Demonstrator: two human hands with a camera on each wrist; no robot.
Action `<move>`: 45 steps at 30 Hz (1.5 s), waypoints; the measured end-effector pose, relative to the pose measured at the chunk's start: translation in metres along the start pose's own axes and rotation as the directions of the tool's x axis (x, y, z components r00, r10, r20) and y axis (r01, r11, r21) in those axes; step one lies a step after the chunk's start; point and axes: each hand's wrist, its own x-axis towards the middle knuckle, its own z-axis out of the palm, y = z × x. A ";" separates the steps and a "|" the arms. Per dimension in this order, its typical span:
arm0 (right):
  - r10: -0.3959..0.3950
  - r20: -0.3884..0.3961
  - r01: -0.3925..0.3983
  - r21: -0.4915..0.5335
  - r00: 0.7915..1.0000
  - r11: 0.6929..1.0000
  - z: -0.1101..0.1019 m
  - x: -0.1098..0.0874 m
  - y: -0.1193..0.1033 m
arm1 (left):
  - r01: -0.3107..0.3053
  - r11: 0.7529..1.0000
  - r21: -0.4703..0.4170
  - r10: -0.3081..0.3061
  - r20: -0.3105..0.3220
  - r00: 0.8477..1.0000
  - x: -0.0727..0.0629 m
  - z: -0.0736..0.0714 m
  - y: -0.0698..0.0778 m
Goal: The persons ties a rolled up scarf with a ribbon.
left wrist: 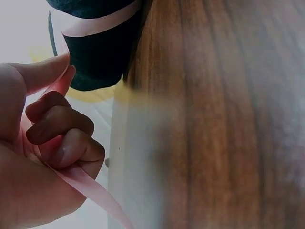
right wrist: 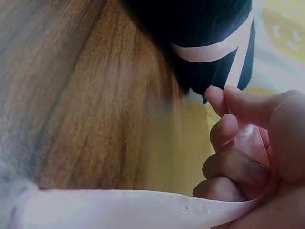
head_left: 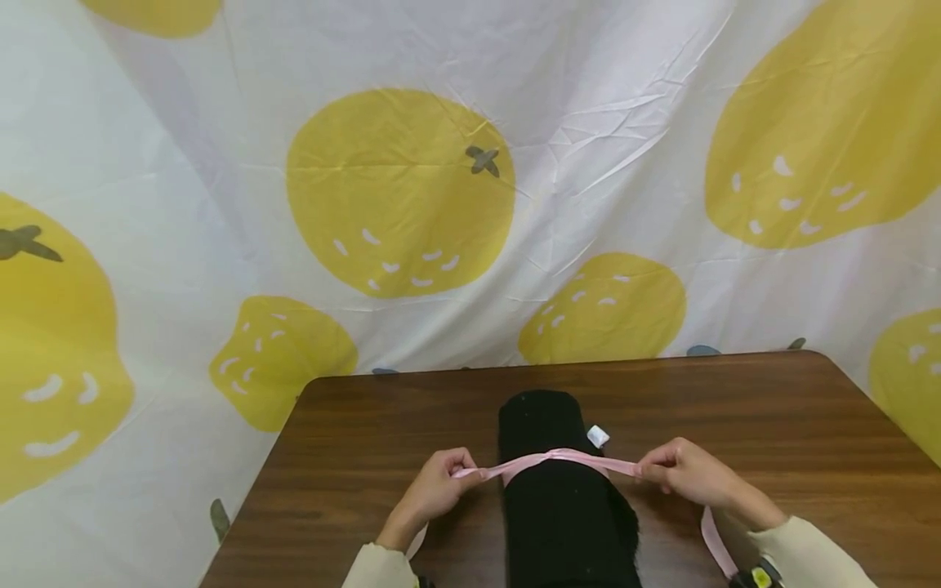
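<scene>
A rolled black cloth [head_left: 551,523] lies lengthwise on the wooden table. Round its upper part runs a pink ribbon [head_left: 573,454], crossed over itself on top of the roll. My left hand [head_left: 439,486] pinches one end of the ribbon between thumb and forefinger, left of the roll. On the other side my right hand [head_left: 687,472] pinches the opposite end. Both stretches look drawn out sideways and nearly straight. In the left wrist view the ribbon's tail [left wrist: 90,188] passes through the curled fingers and hangs below. A wide tail [right wrist: 128,207] trails from the right palm too.
A small white tag [head_left: 598,436] sticks out at the right side of the roll. The brown wooden table [head_left: 735,400] has rounded far corners. Behind it hangs a white curtain [head_left: 243,204] printed with yellow fruit.
</scene>
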 end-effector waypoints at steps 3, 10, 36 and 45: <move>0.009 0.000 -0.009 0.003 1.000 1.000 -0.001 -0.001 0.000 | 0.003 1.000 -0.006 -0.003 -0.007 1.000 0.000 0.000 0.002; 0.021 0.004 -0.021 -0.001 1.000 1.000 -0.004 -0.002 -0.007 | 0.009 1.000 -0.001 -0.009 -0.025 1.000 -0.001 -0.003 0.005; 0.032 0.142 -0.054 0.152 0.989 0.987 -0.041 -0.013 -0.024 | 0.055 0.998 -0.027 -0.053 0.048 0.997 -0.006 -0.036 0.014; -0.016 0.161 -0.011 0.167 0.987 0.986 -0.054 -0.022 -0.018 | 0.094 0.995 -0.041 -0.088 0.134 0.987 -0.007 -0.048 0.010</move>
